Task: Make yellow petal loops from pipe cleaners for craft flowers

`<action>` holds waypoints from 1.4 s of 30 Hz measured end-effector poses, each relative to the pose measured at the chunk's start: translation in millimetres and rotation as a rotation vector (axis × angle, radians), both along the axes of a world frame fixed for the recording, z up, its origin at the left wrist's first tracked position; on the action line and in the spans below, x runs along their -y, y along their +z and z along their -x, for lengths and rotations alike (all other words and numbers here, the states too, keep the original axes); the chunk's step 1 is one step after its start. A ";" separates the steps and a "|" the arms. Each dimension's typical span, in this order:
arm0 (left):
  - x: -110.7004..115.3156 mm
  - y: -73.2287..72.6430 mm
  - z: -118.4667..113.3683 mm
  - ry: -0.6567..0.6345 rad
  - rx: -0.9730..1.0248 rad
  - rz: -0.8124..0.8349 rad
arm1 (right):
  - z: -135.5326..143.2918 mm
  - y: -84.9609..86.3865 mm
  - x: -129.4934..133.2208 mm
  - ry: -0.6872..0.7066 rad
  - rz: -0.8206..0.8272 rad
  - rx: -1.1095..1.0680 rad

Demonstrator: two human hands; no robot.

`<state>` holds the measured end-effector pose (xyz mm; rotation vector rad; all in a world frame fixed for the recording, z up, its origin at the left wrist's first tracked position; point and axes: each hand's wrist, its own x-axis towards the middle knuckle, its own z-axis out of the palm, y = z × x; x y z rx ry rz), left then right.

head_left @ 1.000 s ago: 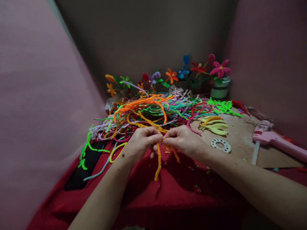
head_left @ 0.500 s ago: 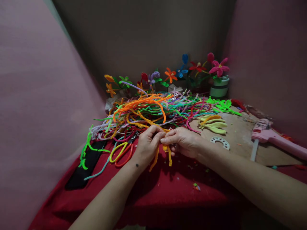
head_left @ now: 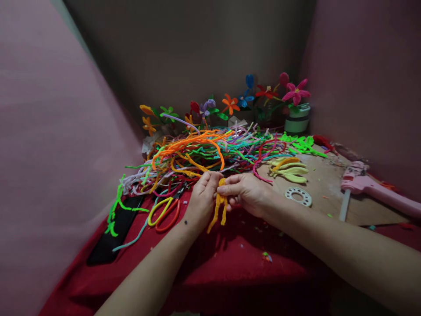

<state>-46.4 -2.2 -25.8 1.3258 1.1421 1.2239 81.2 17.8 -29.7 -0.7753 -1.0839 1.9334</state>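
Note:
Between my two hands is a small orange-yellow pipe cleaner piece [head_left: 221, 199], with two strands hanging down over the red cloth. My left hand [head_left: 206, 193] pinches it from the left side, fingers curled. From the right, my right hand [head_left: 243, 192] grips it between thumb and fingers near its looped top. Just beyond the hands spreads a large tangled pile of coloured pipe cleaners [head_left: 197, 151], bright orange ones on top. Scissors [head_left: 167, 213] with yellow and red handles lie left of my left hand.
A black phone-like slab [head_left: 115, 232] lies at the left under green stems. Right are a cardboard board [head_left: 325, 175], yellow petals [head_left: 289, 170], a white ring with holes [head_left: 289, 189] and a pink glue gun [head_left: 365, 182]. Pipe cleaner flowers [head_left: 231, 104] and a green jar [head_left: 296, 119] stand behind.
The orange-yellow piece has turned between my fingers, so its looped top now shows and its strands hang closer together. My right hand has shifted slightly left. The view has shifted a little.

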 end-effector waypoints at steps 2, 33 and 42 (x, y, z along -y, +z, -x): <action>-0.5 1.6 5.2 -0.118 0.001 0.099 | -1.6 2.0 -1.5 -0.078 -0.070 0.032; 24.6 5.9 -5.3 -0.040 -0.490 -0.095 | -5.7 10.2 -4.8 -0.346 0.013 -0.122; 27.2 22.0 7.5 -0.353 -0.378 0.207 | -12.7 10.0 -17.1 -0.408 -0.019 -0.141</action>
